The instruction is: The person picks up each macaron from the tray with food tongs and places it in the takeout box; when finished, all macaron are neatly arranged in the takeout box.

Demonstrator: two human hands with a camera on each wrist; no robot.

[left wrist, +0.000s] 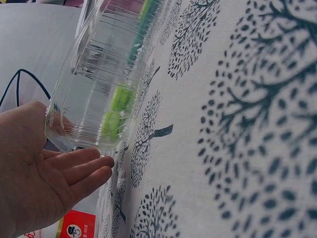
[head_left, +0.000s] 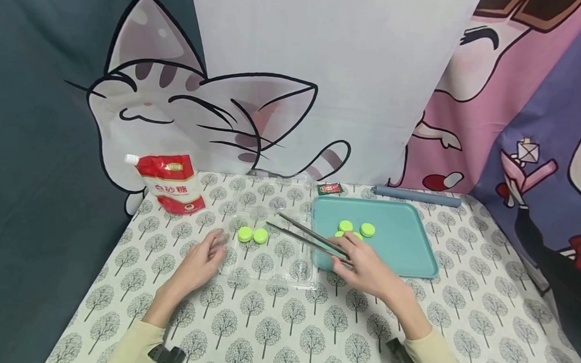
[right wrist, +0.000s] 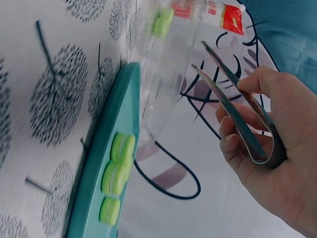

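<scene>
My right hand [head_left: 365, 268] holds metal tongs [head_left: 307, 238], thumb on one arm and fingers on the other. The tips stand apart above the clear plastic box [head_left: 273, 279], with nothing between them. Two green macarons [head_left: 253, 235] sit side by side in the left part of that box. My left hand [head_left: 201, 265] rests at the box's left edge with its fingers extended; in the left wrist view [left wrist: 54, 173] part of it shows through the plastic. Several more green macarons [right wrist: 115, 176] lie on a teal tray [head_left: 401, 257], partly hidden by my right hand in the head view.
A red and white sugar pouch [head_left: 173, 183] with a white cap stands at the back left. Behind the tray lie a small green and red packet [head_left: 330, 189] and a blue-grey roll [head_left: 417, 196]. A tree-print cloth [head_left: 290, 333] covers the table; printed curtains hang behind.
</scene>
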